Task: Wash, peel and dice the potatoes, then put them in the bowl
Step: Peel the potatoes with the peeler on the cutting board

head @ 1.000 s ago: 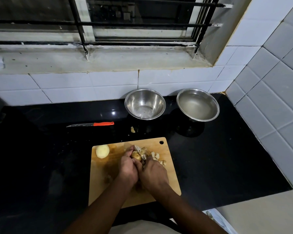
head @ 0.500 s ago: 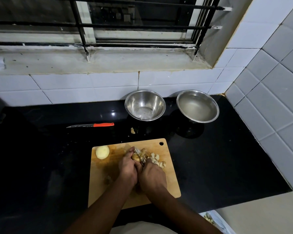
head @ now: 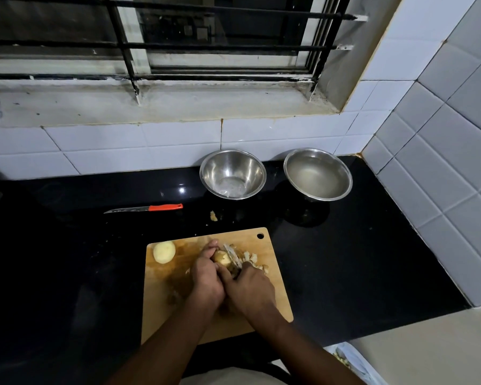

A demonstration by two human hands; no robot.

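Peeling a potato over the wooden cutting board

Left hand curled round a part-peeled potato; right hand grips a peeler laid against it. Peelings heaped just right of them; peeled potato at board's far-left corner. Left steel bowl holds a little water, right steel bowl fuller. Orange-handled knife on black counter

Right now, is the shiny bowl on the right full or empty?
Neither: the right bowl holds water, pale and flat, reaching partway up its steel wall. No potato pieces in it.
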